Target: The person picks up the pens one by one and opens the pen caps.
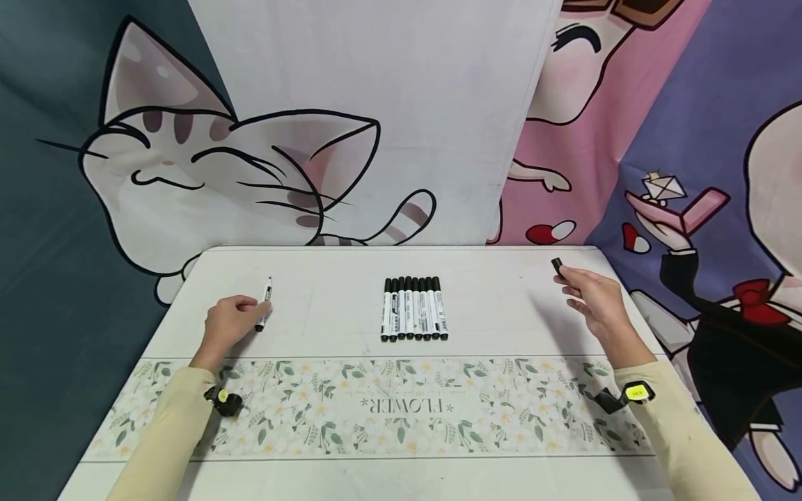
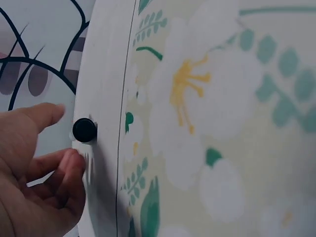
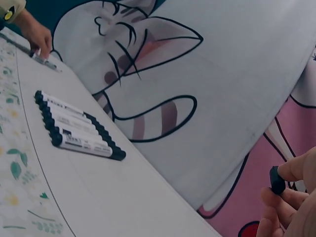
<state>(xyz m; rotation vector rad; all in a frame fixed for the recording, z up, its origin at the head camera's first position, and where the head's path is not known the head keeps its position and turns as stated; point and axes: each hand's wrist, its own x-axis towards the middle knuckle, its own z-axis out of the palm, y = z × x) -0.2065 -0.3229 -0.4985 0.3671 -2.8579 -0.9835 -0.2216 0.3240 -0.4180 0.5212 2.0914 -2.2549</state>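
Wide tabletop [image 1: 495,313] between marker [image 1: 268,295] and cap [image 1: 556,266]

Uncapped slim white marker with a black end [image 1: 267,293]: looks like hard plastic, smooth along the barrel, faint sheen on the rounded end
Small black cylindrical cap [image 1: 556,265]: looks like plastic, smooth, mostly matt
Row of white markers with black caps [image 1: 410,309]: looks like plastic, smooth, lightly glossy, with dark print
White tabletop [image 1: 489,306]: smooth, low sheen; exact material unclear
Pale floral-printed band [image 1: 501,410]: flat, smooth, printed, mostly matt
Grey-white cat-printed wall hanging [image 1: 451,90]: cloth-like, matt
Pink and purple cartoon-printed wall hanging [image 1: 683,104]: cloth-like, matt, softly creased
Pale cream sleeves [image 1: 166,431]: cloth, matt, softly wrinkled
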